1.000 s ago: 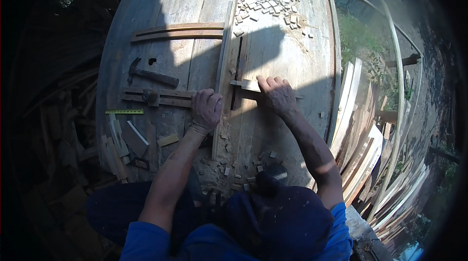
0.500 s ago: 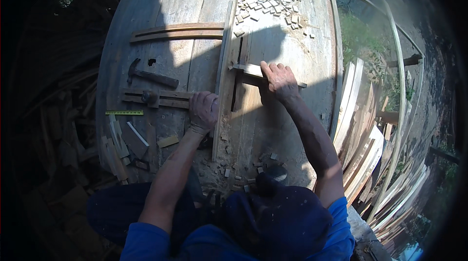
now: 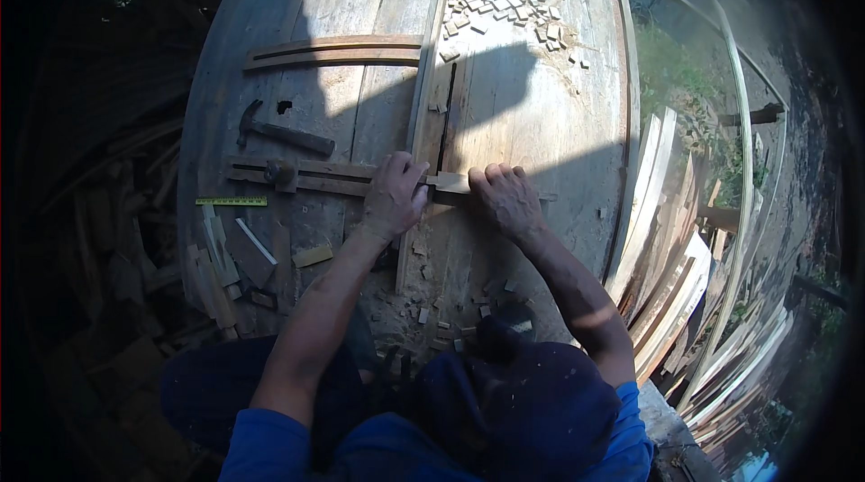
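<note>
My left hand is closed around the right end of a slotted wooden jig with a knob near its left end, beside a long wooden rail running away from me. My right hand grips a short pale wooden strip lying across a dark slot in the table, its left end close to my left fingers. A small wood offcut lies on the rail farther away. A claw hammer rests beyond the jig, and a yellow measuring rule lies at the left.
The weathered table carries a heap of small wood squares, two parallel battens, scraps at lower left and scattered chips near me. Long pale boards are piled off its right edge, near a thin wooden frame.
My right hand rose with the strip half a second ago and has since come down toward me and slightly left. My left hand has shifted slightly right and away from me.
</note>
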A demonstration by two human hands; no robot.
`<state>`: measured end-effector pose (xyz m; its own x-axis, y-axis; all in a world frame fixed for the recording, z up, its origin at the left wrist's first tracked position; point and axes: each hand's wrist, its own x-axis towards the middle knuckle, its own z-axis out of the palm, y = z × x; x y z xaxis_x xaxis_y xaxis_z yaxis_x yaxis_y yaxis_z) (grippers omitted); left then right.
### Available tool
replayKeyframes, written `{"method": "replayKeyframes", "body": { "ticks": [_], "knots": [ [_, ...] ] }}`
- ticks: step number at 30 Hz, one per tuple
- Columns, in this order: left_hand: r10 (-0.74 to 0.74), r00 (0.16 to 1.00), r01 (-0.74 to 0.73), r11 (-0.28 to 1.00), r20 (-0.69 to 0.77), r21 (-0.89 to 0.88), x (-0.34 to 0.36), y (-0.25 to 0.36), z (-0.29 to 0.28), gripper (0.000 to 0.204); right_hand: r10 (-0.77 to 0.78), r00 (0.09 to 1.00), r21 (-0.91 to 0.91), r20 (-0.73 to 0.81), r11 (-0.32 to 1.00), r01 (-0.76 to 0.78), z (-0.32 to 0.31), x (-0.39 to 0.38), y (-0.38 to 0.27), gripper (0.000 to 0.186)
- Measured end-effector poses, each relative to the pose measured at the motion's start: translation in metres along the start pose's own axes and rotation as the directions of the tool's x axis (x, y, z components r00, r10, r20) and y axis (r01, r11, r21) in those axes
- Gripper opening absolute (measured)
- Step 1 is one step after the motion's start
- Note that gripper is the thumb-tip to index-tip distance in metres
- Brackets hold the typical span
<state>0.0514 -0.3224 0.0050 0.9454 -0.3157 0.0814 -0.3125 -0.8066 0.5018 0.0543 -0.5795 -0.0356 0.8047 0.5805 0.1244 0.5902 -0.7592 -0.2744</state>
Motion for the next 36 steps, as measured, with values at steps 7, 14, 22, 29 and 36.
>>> {"method": "replayKeyframes", "body": {
  "ticks": [7,14,22,29,36],
  "knots": [
    [0.012,0.999,-0.015,0.998,0.052,0.062,0.021,-0.008,0.002,0.02,0.034,0.998,-0.086,0.057,0.996,-0.029,-0.011,0.026,0.007,0.014],
    [0.053,0.993,-0.07,0.984,0.104,0.163,0.044,-0.018,0.004,0.012,-0.005,0.994,-0.108,-0.113,0.994,-0.007,-0.006,0.04,0.022,0.009],
    [0.076,0.991,-0.098,0.97,0.107,0.221,0.061,-0.023,0.008,0.009,-0.03,0.97,-0.072,-0.24,0.997,0.013,-0.003,0.051,0.032,0.009],
    [0.1,0.991,-0.119,0.961,0.086,0.251,0.073,-0.031,0.012,0.007,-0.058,0.964,-0.11,-0.26,0.993,0.03,0.0,0.057,0.043,0.016],
    [0.095,0.99,-0.12,0.95,0.1,0.289,0.086,-0.031,0.015,0.006,-0.053,0.971,-0.085,-0.232,0.996,0.034,0.003,0.064,0.055,0.024]
  ]
}}
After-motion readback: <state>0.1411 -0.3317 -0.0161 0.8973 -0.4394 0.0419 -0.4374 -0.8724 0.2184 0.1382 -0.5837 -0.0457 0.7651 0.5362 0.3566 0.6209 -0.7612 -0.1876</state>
